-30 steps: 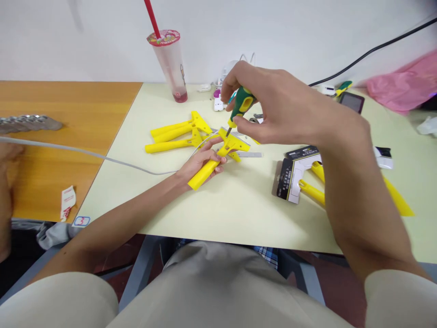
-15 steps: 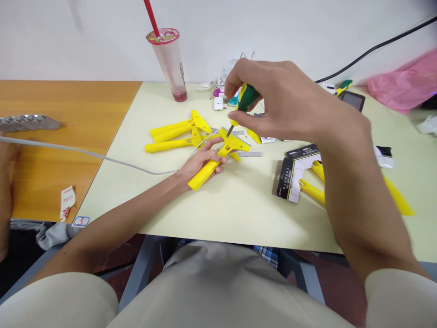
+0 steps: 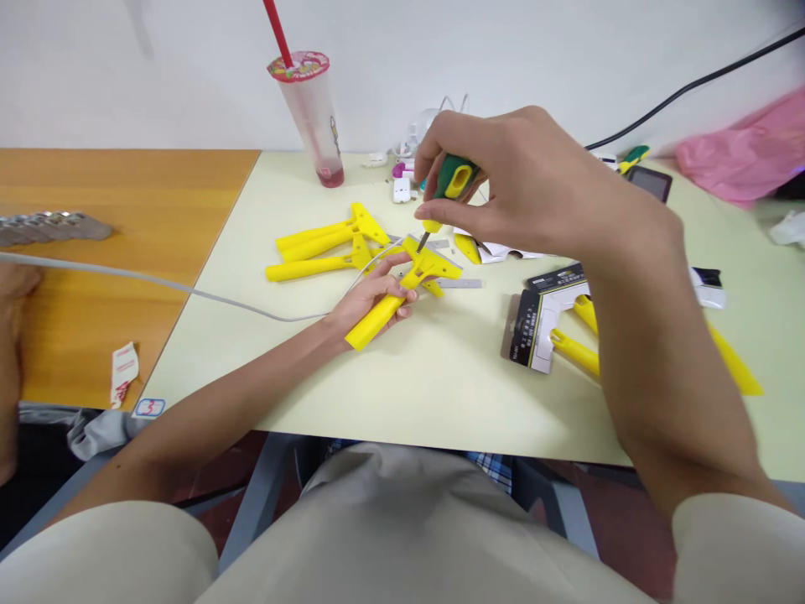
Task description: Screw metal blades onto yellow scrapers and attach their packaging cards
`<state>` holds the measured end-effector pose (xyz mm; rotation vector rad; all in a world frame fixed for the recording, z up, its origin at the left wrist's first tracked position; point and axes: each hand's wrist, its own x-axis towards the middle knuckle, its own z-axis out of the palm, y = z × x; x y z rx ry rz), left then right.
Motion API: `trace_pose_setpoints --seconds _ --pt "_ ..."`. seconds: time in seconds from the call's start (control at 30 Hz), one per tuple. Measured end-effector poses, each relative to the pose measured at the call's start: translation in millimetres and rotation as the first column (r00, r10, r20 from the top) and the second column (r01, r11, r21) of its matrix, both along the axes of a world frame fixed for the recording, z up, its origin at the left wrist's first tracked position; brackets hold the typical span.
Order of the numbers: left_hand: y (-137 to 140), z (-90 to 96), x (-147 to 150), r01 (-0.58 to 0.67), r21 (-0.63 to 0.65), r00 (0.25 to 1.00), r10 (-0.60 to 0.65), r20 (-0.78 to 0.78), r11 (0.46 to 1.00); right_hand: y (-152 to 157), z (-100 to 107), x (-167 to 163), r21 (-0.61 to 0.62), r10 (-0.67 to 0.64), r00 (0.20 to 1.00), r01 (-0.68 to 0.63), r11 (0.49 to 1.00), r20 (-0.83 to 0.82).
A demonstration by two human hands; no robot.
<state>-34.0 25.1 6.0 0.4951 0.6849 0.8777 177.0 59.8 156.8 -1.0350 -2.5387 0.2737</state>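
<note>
My left hand (image 3: 371, 298) is closed around a yellow scraper (image 3: 381, 320), its wide head turned up and away from me. In my right hand (image 3: 490, 180) is a green and yellow screwdriver (image 3: 454, 178), held from above between thumb and fingers. The screwdriver's tip meets the scraper head near its upper left corner; the screw there is too small to make out. Just behind lie more yellow scrapers (image 3: 314, 267) and a loose metal blade (image 3: 462, 283). Packaged scrapers (image 3: 575, 351) in black and white card lie partly behind my right forearm.
A tall plastic cup (image 3: 314, 126) with a red straw stands near the wall. A grey cable (image 3: 207, 295) crosses the table on the left. Another person's hand (image 3: 16, 281) rests near a row of metal pieces (image 3: 54, 226). A pink bag (image 3: 742, 155) lies at back right.
The screwdriver handle has turned in my right hand, so its yellow patch now faces me. My left hand and the scraper have stayed nearly still.
</note>
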Motion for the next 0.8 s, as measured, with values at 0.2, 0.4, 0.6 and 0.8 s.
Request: trace_pose_setpoints --seconds 0.2,0.4,0.6,0.8 --pt "1 -0.7 -1 0.004 -0.001 1.0 -0.004 -0.012 1.0 -1 -4 1 -0.033 0.052 0.998 -0.053 0.998 -0.025" --pt "5 -6.0 -4 0.004 0.019 1.0 -0.004 -0.013 1.0 0 -5 -2 -0.04 0.14 0.99 -0.141 0.989 -0.031" --pt "10 -14.8 -8 0.035 -0.031 0.999 -0.034 0.028 0.999 -3 0 0 0.034 0.071 0.995 -0.074 0.997 0.065" --pt "5 -11.8 -7 0.013 -0.013 1.0 -0.012 0.009 1.0 -2 -1 -1 0.023 0.022 0.999 -0.023 0.999 0.025"
